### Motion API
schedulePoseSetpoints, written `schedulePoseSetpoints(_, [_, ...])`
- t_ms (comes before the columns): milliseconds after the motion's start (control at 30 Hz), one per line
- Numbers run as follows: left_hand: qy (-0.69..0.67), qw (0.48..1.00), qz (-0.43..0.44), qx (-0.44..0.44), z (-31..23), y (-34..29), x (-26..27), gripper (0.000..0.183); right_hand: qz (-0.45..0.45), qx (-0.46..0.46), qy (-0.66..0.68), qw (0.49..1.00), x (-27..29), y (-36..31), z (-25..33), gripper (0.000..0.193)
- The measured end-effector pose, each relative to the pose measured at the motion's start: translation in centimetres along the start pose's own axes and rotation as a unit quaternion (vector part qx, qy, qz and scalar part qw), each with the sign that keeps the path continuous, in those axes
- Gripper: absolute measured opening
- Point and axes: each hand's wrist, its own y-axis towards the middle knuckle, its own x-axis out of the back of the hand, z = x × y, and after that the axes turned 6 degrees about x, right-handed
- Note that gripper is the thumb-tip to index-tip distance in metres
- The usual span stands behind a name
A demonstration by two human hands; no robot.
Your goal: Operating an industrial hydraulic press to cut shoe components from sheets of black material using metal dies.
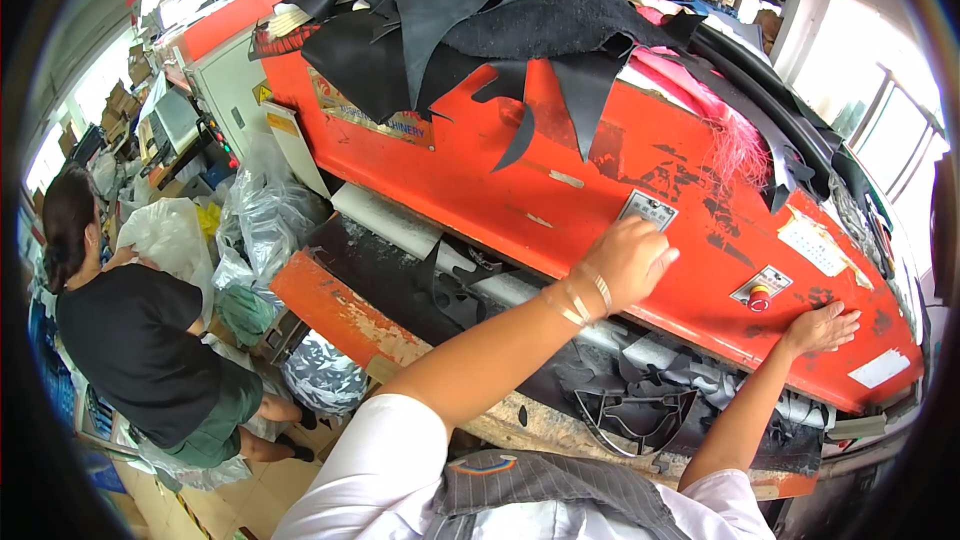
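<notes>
Red machine (480,210): spans 10 to 4 o'clock, 12 being far from the operator as I watch. Co-worker (140,340) between 8 and 9, hands by a whitish bag (170,235) at 9; can't make out its contents from here. Green bag (243,313) half past 8, contents unclear too. Clear plastic bags (265,205) heaped just past 9. Black sheets (400,0) draped over the machine top, 11 to 1.

Steel cutting die (635,452) at 5, lying on the bed, dark material showing inside its frame.

Left hand (628,260) at 3: forearm reaching up, wrist bent, fingers curled close together at the lower edge of a button panel (650,210). Tips hidden, can't tell if pressing. Red stop button (760,298) half past 3, between the hands. Right hand (822,327), just beyond it: palm toward the red face, fingers extended and slightly spread, holding nothing.
</notes>
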Motion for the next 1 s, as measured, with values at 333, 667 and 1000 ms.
schedulePoseSetpoints(333, [0.068,0.944,0.218,0.239,-0.9,-12.4,7.5,0.023,0.039,0.008,0.011,0.999,-0.3,0.0,-1.9,0.074])
schedulePoseSetpoints(667, [0.263,0.894,0.175,0.318,-5.0,-25.7,10.6,0.020,0.140,0.183,0.419,0.878,9.4,-8.5,18.3,0.037])
schedulePoseSetpoints(1000, [0.158,0.859,0.357,0.331,-3.5,-29.4,16.7,0.030,0.607,0.280,0.387,0.635,16.1,-25.1,31.7,0.039])
